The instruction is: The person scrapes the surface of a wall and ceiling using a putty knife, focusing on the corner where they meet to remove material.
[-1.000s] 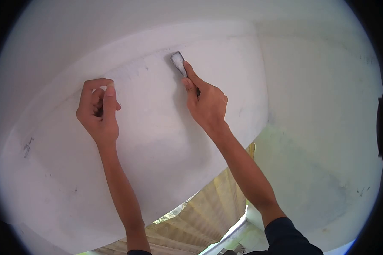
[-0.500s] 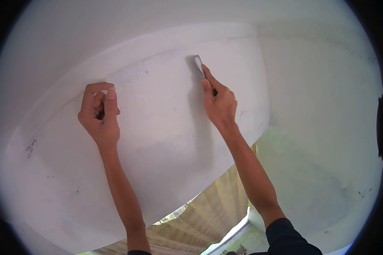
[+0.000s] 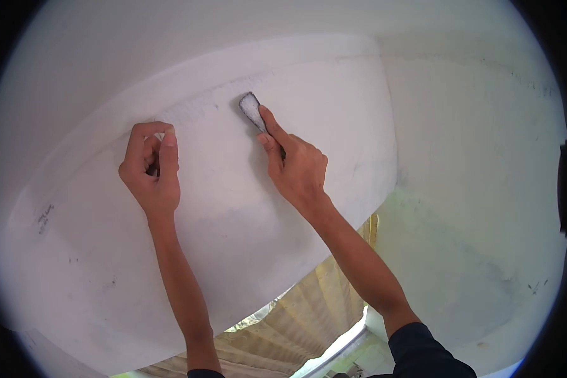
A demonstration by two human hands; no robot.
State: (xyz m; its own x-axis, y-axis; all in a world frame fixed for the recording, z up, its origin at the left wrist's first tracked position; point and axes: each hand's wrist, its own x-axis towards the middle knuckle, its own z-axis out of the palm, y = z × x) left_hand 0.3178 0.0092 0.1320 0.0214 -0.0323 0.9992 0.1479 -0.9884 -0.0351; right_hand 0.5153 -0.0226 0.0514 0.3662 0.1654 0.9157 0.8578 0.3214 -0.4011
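Observation:
My right hand (image 3: 299, 165) grips a putty knife (image 3: 251, 109), its blade coated in whitish filler and pointing up and to the left. The blade is close to the white wall (image 3: 227, 183); whether it touches cannot be told. Further left, my left hand (image 3: 152, 165) is raised by the same wall with index fingertip and thumb pinched together and the other fingers curled. Something pale shows behind its fingertips, too little to name. A rough greyish streak (image 3: 198, 107) runs along the wall between the two hands.
A curved pale ledge (image 3: 283, 50) borders the wall above. To the right, another wall (image 3: 466, 138) meets it at a corner, with grey-green patches and dark marks. Below, a pleated beige curtain (image 3: 296, 318) hangs beside a bright gap.
My right hand has moved left along the wall with the putty knife, and the blade has turned so its coated face shows more. My left hand has barely shifted.

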